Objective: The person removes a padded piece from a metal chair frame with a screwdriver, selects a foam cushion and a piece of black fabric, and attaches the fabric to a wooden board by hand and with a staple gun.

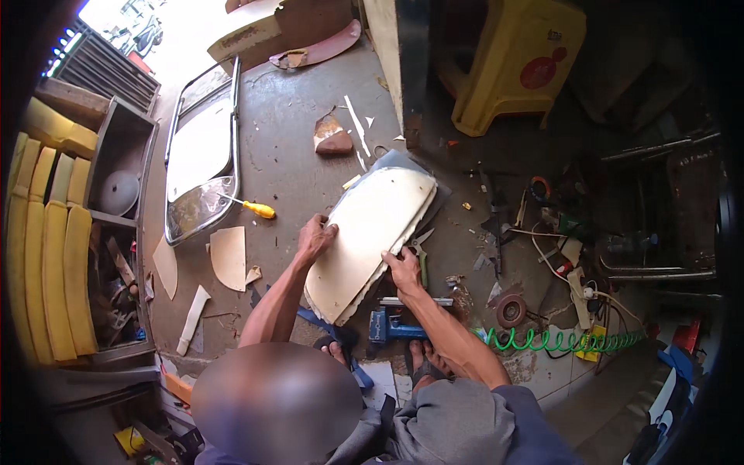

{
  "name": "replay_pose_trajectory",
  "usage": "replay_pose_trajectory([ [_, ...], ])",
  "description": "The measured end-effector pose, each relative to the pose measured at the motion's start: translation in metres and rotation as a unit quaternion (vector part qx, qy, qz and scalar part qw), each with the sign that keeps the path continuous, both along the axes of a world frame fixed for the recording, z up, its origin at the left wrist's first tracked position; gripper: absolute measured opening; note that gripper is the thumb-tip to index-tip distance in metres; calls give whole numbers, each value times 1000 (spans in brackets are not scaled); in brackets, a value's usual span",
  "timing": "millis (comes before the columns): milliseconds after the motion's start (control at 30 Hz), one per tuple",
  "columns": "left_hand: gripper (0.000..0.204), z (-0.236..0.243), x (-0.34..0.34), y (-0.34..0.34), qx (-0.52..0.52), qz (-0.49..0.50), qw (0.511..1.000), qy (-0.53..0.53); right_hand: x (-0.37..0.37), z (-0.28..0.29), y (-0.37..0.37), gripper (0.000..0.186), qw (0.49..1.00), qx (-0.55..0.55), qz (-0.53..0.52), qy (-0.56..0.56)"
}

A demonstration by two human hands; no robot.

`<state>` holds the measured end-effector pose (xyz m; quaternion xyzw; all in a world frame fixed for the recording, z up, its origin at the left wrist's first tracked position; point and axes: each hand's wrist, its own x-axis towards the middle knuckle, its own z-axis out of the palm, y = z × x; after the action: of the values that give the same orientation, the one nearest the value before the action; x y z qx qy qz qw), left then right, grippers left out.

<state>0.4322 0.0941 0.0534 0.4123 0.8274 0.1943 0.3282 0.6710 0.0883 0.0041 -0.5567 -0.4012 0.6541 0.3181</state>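
Between my hands is a cream rounded panel (pixel 372 225) with ragged, layered edges, tilted over a dark grey sheet (pixel 435 191) that shows past its far end. My left hand (pixel 316 239) grips the panel's left edge. On the right edge, my right hand (pixel 404 271) has its thumb on top and the fingers partly hidden beneath. Close by the right hand lies a green-handled cutting tool (pixel 423 267), partly covered. Below my right forearm, near my feet, rests a blue staple gun (pixel 394 330).
At left stand a chrome frame (pixel 236 116), a yellow-handled screwdriver (pixel 260 210) and cream offcuts (pixel 229 260). Yellow foam pads (pixel 58 271) fill the far left. A stone-like block (pixel 333 142) lies ahead. At right are a green coiled hose (pixel 558 342), a disc (pixel 511 309) and a yellow stool (pixel 515 62).
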Motion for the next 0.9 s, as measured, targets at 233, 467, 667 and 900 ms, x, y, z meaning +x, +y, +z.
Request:
replay_pose_trajectory([
  [233,37,18,-23,-116,91,137,976,-145,-44,113,10,35,967,194,139,-90],
  [467,23,121,23,-200,125,-5,985,-121,-56,224,50,36,650,476,571,-159],
  [667,37,209,11,-122,380,-241,889,87,-52,224,32,19,470,638,565,-232],
  [900,61,127,-9,-81,26,-466,882,61,-5,159,22,31,550,662,463,-212],
])
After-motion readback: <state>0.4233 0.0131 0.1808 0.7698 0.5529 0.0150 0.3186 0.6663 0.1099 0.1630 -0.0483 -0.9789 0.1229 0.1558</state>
